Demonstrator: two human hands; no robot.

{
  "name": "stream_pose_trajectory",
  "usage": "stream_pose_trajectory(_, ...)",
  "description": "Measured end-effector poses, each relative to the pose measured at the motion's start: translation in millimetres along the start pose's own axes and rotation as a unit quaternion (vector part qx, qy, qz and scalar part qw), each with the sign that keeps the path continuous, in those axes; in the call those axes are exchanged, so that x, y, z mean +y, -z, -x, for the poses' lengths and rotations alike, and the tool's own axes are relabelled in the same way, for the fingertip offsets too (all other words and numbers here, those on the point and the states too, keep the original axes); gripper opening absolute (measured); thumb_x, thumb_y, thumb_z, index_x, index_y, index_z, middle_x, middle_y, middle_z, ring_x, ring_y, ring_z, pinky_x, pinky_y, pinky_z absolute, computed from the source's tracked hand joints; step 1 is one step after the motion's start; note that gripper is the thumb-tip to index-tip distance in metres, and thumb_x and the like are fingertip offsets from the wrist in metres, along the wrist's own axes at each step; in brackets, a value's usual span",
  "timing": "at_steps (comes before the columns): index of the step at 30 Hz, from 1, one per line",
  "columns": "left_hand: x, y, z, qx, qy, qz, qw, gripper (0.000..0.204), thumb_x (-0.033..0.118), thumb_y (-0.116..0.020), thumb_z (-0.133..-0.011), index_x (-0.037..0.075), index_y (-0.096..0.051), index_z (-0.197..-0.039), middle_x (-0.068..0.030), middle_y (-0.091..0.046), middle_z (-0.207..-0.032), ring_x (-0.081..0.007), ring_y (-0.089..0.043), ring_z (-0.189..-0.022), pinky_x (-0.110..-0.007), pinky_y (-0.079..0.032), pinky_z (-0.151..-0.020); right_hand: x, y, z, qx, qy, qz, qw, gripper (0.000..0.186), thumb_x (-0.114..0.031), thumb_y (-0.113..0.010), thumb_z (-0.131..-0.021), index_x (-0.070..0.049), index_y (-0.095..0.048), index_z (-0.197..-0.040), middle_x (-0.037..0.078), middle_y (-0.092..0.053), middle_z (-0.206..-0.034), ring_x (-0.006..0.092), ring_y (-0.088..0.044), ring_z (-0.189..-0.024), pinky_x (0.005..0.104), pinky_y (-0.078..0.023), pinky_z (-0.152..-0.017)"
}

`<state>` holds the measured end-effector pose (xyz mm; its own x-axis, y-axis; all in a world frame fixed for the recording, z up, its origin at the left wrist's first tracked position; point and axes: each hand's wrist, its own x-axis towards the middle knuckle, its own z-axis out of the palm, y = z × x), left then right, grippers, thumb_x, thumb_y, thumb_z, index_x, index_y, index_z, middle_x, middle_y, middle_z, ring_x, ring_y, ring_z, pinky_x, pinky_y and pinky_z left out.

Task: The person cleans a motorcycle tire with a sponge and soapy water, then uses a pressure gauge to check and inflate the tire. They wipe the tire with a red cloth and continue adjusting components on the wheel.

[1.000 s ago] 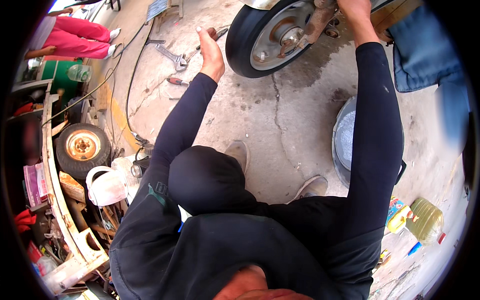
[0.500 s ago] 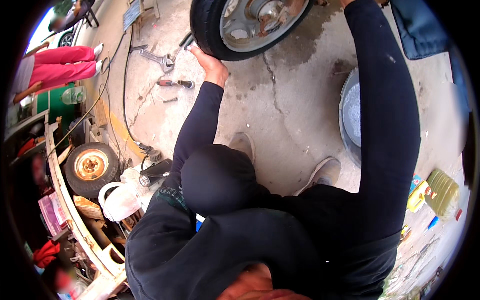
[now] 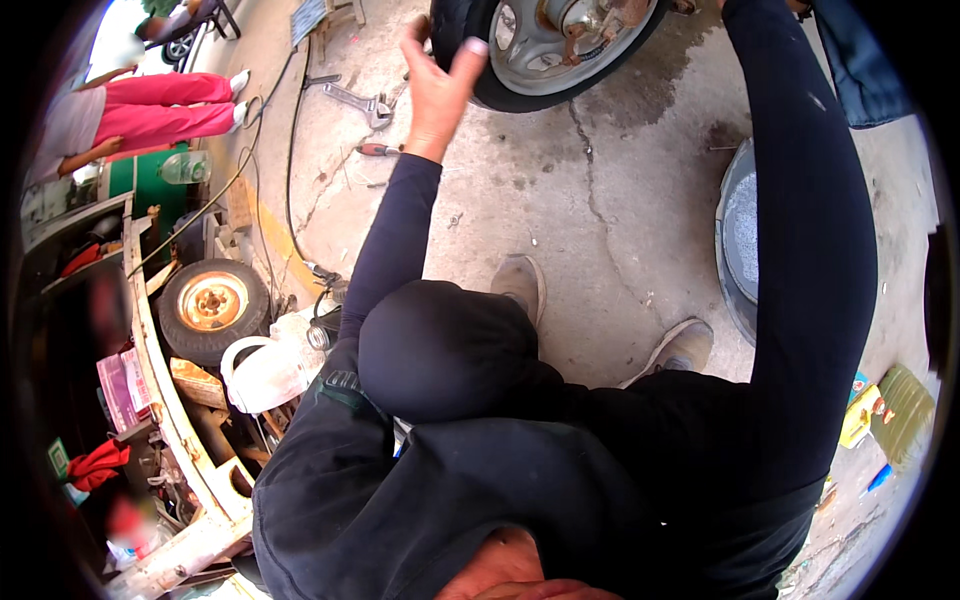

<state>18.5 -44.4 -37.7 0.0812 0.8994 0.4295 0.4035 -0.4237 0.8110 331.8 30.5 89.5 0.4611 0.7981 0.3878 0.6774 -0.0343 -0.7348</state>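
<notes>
Black-tyred grey metal wheel (image 3: 532, 78): likely heavy, stiff; best held by tread.
Left hand (image 3: 438, 100): fingers spread, empty.
Right hand: past top edge, cannot tell.

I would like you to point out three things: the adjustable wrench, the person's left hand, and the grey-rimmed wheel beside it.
Adjustable wrench (image 3: 354, 101): head view, on its handle.
Left hand (image 3: 437, 100): head view, middle of the hand.
Grey-rimmed wheel (image 3: 520, 55): head view, on its rim.

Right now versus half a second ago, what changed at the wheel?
Left hand shifted up from the lower edge of the tyre to its left side, thumb spread away from fingers; contact now unclear. Wrench and bucket stayed put.
</notes>
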Motion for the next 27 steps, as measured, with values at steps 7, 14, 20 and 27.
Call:
stream_pose_trajectory(7,4.3,7.5,-7.1,-0.108,0.038,-0.031,0.993,0.085,0.015,-0.079,-0.079,-0.006,-0.023,-0.140,-0.0205,-0.050,-0.131,-0.0233,-0.051,-0.121,-0.034,-0.042,-0.103,10.1,-6.6,5.3,-0.010,0.004,-0.042,0.999,0.061,-0.049,-0.072,-0.078,0.002,-0.063,-0.110,0.027,-0.066,-0.108,0.0411,-0.063,-0.105,0.0469,-0.050,-0.090)
stream_pose_trajectory(14,42.1,18.7,-36.1,-0.202,0.074,-0.038,0.976,0.073,0.011,-0.080,-0.077,-0.004,-0.035,-0.133,-0.0140,-0.056,-0.124,-0.0188,-0.056,-0.114,-0.033,-0.046,-0.100,10.1,4.4,19.5,-0.062,-0.061,-0.091,0.992,0.054,-0.041,-0.071,-0.081,-0.006,-0.061,-0.121,0.021,-0.066,-0.115,0.0369,-0.062,-0.110,0.0457,-0.047,-0.096)
stream_pose_trajectory(20,51.5,18.3,-27.5,-0.187,0.055,-0.163,0.967,0.077,0.030,-0.080,-0.079,-0.004,-0.038,-0.133,-0.0186,-0.055,-0.125,-0.0228,-0.055,-0.115,-0.034,-0.043,-0.100,0.8,2.0,22.6,-0.042,-0.050,-0.049,0.997,0.045,-0.039,-0.063,-0.086,-0.004,-0.061,-0.114,0.021,-0.067,-0.110,0.0387,-0.062,-0.107,0.0479,-0.047,-0.092)
stream_pose_trajectory(27,48.4,-31.3,57.9,-0.053,-0.050,-0.178,0.981,0.084,0.029,-0.085,-0.066,-0.003,-0.038,-0.128,-0.0224,-0.048,-0.115,-0.0399,-0.053,-0.105,-0.044,-0.046,-0.089,62.2,-17.7,15.0,-0.204,-0.077,-0.149,0.964,0.068,-0.049,-0.060,-0.091,0.006,-0.053,-0.130,0.016,-0.065,-0.116,0.0253,-0.063,-0.105,0.0346,-0.049,-0.089)
